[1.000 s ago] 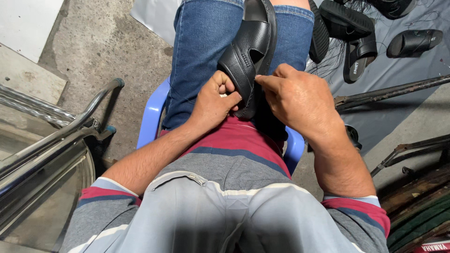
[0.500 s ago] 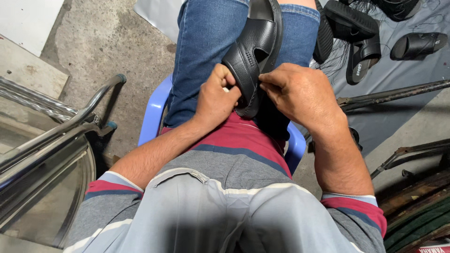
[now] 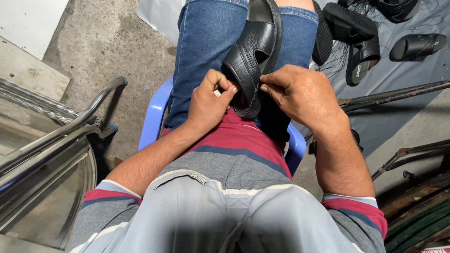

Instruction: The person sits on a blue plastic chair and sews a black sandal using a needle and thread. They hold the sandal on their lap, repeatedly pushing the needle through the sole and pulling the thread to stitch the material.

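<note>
Both hands on the sandal [image 3: 255, 56] in the lap, left hand [image 3: 208, 100] pinching its edge, right hand [image 3: 300, 96] fingertips pressed on the strap, perhaps gripping, more sandals [image 3: 356, 42] on the floor beyond

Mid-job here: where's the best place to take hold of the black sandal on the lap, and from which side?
Probably the heel end of the black sandal, pinched from both sides. It lies lengthwise between the thighs with that narrow end nearest the body, where the left hand and right hand already meet it. The wide strap higher up looks harder to pinch.
</note>
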